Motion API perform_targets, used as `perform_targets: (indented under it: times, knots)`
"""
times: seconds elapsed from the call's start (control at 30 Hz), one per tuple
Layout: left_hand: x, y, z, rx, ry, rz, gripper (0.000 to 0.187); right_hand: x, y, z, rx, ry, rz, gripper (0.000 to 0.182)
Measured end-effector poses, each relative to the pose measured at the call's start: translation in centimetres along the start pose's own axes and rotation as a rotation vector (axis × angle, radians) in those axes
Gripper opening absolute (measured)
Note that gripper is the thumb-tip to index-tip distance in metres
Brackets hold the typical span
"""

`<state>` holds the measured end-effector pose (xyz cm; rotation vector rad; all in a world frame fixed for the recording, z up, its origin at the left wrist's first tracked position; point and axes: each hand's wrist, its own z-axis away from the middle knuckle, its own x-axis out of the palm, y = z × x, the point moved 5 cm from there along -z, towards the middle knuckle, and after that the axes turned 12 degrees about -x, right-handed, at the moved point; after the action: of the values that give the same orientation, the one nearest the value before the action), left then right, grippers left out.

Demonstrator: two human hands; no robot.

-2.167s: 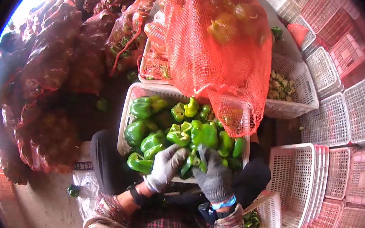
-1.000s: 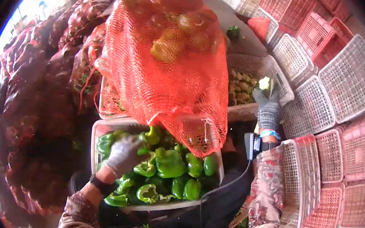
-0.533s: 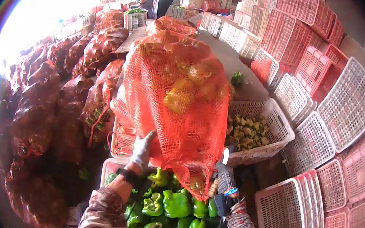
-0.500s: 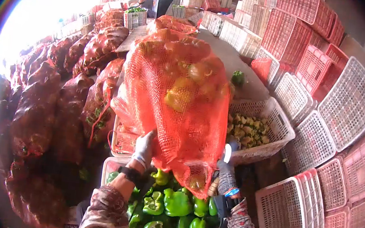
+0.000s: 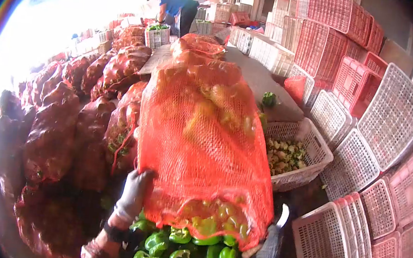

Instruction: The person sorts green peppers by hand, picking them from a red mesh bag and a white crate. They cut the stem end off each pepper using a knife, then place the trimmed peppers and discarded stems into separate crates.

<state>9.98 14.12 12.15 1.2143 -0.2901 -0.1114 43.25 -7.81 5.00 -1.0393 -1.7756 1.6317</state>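
Note:
A large red mesh bag [image 5: 205, 144] of green peppers lies in front of me, its near end draped over a crate of green bell peppers [image 5: 180, 235]. Several of these peppers are cut open. My left hand [image 5: 135, 192], in a pale glove, closes on the bag's near left edge. At the near right corner my right hand [image 5: 270, 249], in a grey glove, is closed on the mesh. A small knife [image 5: 284, 216] is also in that hand; its pale curved blade points up and its tan handle end shows below.
Filled mesh bags [image 5: 50, 135] stand in rows on the left. To the right are a crate of pepper scraps [image 5: 307, 174] and stacked plastic crates [image 5: 394, 116]. A loose green pepper [image 5: 269, 99] lies on the board. Farther back, a person [image 5: 175, 6] bends over a crate.
Both hands have pulled the bag nearer and lower, spreading its near end over the peppers. My hands are farther apart. The view has tilted up slightly.

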Motion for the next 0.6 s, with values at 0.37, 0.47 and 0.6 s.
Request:
perform_targets:
  times: [0.37, 0.47, 0.6]
  knots:
    - [0.5, -1.9, -1.8, 0.049, -0.026, 0.018, 0.018, 1.4, 2.0, -2.5, 0.208, -0.105, 0.092, 0.021]
    - [0.3, -2.5, 0.1, 0.093, 0.053, -0.154, 0.014, 1.3, 0.9, 0.0, 0.136, -0.011, 0.270, 0.037]
    - [-1.4, -4.9, 4.7, 0.144, 0.079, -0.048, 0.012, -1.5, -0.8, 7.6, 0.003, -0.062, -0.236, 0.065]
